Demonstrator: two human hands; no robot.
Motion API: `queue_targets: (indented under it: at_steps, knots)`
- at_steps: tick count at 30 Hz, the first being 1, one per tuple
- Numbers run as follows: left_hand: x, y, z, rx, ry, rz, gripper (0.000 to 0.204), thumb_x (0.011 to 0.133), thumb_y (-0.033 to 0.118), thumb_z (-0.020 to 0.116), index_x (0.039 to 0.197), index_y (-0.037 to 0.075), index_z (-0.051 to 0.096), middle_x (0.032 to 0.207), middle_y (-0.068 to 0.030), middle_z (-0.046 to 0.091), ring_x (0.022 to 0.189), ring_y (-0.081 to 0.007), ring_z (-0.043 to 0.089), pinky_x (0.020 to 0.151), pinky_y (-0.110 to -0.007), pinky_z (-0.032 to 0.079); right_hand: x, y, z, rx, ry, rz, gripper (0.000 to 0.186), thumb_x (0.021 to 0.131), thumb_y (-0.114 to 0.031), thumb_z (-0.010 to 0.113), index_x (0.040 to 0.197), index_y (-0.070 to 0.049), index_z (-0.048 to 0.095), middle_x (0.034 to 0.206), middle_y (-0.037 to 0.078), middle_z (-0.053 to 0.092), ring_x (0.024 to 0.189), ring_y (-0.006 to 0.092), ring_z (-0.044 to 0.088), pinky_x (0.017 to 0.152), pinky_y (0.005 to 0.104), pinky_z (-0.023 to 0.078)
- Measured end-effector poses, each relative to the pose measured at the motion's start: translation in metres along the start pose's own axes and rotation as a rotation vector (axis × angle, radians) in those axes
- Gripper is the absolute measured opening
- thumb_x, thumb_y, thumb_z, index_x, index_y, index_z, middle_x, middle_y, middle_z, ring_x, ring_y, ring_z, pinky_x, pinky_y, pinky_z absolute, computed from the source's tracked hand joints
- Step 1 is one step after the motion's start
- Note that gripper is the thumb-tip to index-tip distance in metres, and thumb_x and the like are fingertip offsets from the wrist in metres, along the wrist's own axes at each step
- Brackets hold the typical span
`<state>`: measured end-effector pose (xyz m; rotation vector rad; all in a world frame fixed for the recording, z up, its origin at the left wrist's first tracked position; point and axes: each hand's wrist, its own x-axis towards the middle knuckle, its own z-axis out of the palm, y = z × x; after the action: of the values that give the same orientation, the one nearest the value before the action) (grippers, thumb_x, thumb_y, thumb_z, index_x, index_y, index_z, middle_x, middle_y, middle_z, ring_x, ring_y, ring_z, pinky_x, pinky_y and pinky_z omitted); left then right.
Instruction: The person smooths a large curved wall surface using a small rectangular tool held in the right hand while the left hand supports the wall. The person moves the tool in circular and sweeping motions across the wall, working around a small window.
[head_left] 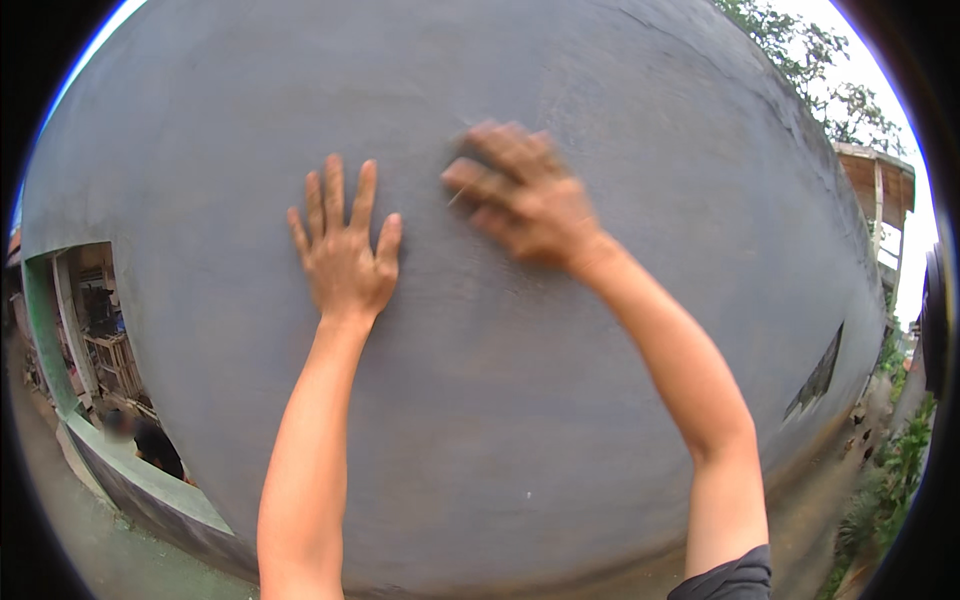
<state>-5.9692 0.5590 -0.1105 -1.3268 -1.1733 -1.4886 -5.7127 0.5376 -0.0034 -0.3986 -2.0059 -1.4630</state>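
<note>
1. A grey plaster wall (560,380) fills the view; both hands press on its upper middle.
2. Left hand (345,255) lies flat, fingers spread wide, holding nothing.
3. Right hand (520,195) is blurred; its grip cannot be told.
4. Judgement: rubbing goes best with even, light pressure, the left hand bracing.
5. Anything under the right palm is hidden.

Matt grey plaster wall (560,400)
Its finish looks smooth but faintly streaked and grainy; the low ledge (150,485) is painted green; the shed (880,180) is weathered wood.
</note>
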Motion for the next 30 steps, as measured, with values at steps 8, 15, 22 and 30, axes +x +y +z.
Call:
queue_targets:
  at_steps: [8,15,22,30]
  knots:
    - [-0.012,-0.002,0.004,-0.011,0.043,-0.051,0.061,0.109,0.051,0.046,0.168,0.036,0.039,0.179,-0.0059,0.025,0.165,-0.036,0.021,0.13,-0.068,0.015,-0.017,0.076,-0.011,-0.428,0.277,0.576,0.051,0.11,-0.046,0.054,0.159,-0.035,0.052,0.172,0.013,0.038,0.157,0.04,0.035,0.128,0.0582,0.027]
    - [-0.013,-0.016,-0.002,0.023,0.054,-0.028,0.062,0.109,0.05,0.047,0.168,0.035,0.038,0.179,-0.006,0.025,0.165,-0.0352,0.021,0.13,-0.068,0.015,-0.037,-0.027,0.001,0.074,-0.049,-0.084,0.053,0.104,-0.041,0.066,0.156,-0.034,0.057,0.174,0.008,0.035,0.16,0.0343,0.034,0.132,0.0586,0.023]
    - [-0.013,-0.004,0.005,-0.011,0.037,-0.018,0.062,0.109,0.049,0.045,0.169,0.035,0.037,0.18,-0.0073,0.023,0.165,-0.036,0.019,0.129,-0.069,0.014,-0.01,-0.003,0.002,-0.309,0.284,0.482,0.051,0.105,-0.038,0.063,0.156,-0.032,0.057,0.168,0.015,0.042,0.152,0.0457,0.039,0.126,0.058,0.03]
    - [-0.011,-0.016,-0.003,0.007,0.029,0.001,0.062,0.109,0.046,0.045,0.169,0.033,0.036,0.18,-0.0083,0.022,0.165,-0.0371,0.017,0.13,-0.069,0.012,-0.013,-0.033,0.002,-0.055,0.042,0.133,0.052,0.103,-0.045,0.067,0.153,-0.035,0.06,0.17,0.005,0.043,0.157,0.033,0.037,0.129,0.0542,0.028]
